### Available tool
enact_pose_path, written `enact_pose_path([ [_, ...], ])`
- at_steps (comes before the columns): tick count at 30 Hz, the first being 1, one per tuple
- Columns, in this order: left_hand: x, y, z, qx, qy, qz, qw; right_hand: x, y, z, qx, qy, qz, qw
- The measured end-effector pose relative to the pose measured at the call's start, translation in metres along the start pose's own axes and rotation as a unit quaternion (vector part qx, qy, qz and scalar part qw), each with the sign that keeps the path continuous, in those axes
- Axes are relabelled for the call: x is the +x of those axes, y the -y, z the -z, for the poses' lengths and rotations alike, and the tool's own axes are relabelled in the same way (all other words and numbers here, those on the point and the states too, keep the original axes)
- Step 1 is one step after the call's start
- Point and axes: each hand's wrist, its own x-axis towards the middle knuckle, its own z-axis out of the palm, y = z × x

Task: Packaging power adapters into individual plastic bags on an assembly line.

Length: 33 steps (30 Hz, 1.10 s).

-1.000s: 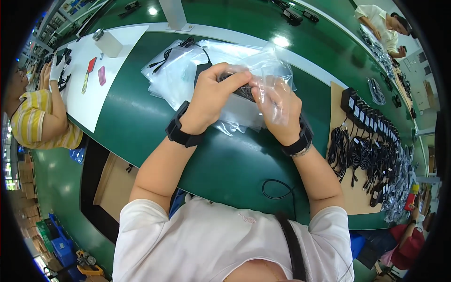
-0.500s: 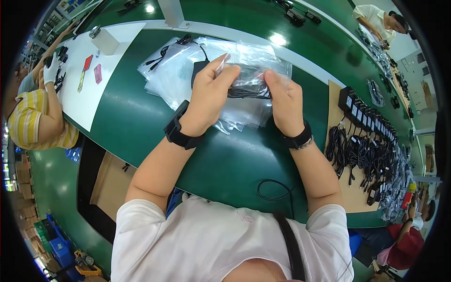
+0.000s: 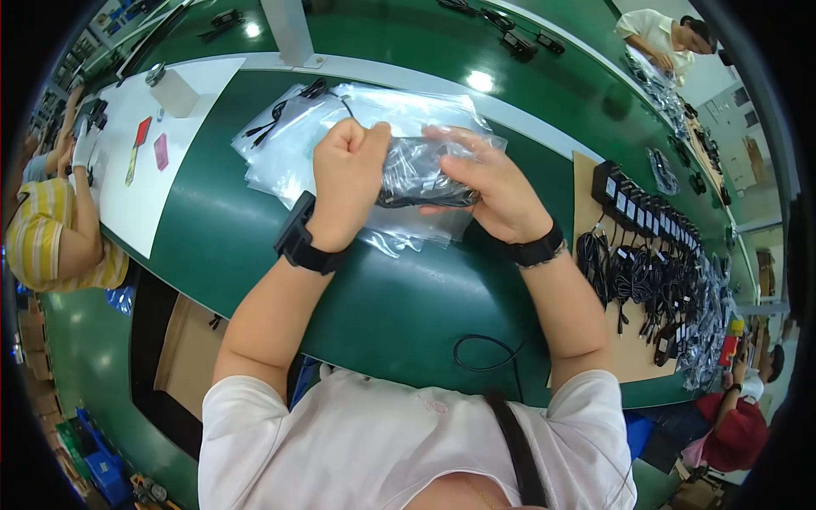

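Above the workbench I hold a clear plastic bag (image 3: 416, 174) with a coiled black cable inside. My left hand (image 3: 350, 183) is closed on its left end, the fingers curled into a fist. Across the bag's right end lies my right hand (image 3: 501, 187), thumb in front and some fingers behind. Beneath them, a loose stack of clear plastic bags (image 3: 272, 166) is spread on the green mat. A black cord with plugs (image 3: 276, 115) rests on the stack's left part, and its lead runs behind my left hand.
Rows of black power adapters (image 3: 642, 204) with bundled cables sit on cardboard (image 3: 586, 183) at right, beside a pile of bagged cables (image 3: 705, 314). A thin black cable loop (image 3: 484, 365) lies near me. On the white sheet (image 3: 183, 140) at left stands a bottle (image 3: 174, 92). Co-workers sit on both sides.
My right hand has opened from a thumb pinch and spread over the bag's right end. Both hands and the bag have shifted left and slightly nearer. The adapter beside my left hand is now hidden.
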Motion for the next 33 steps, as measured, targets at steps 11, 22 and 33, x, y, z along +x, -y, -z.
enact_pose_path([
  [11,0.009,0.000,0.054,0.116,0.029,-0.137,0.983,0.113,0.104,0.236,-0.931,-0.212,0.104,0.277],
  [22,0.004,-0.029,0.061,0.286,0.044,-0.345,0.893,0.255,0.093,0.288,-0.826,-0.325,-0.066,0.456],
  [33,0.007,-0.016,0.058,0.281,0.052,-0.331,0.899,0.212,0.140,0.250,-0.708,-0.292,0.264,0.587],
])
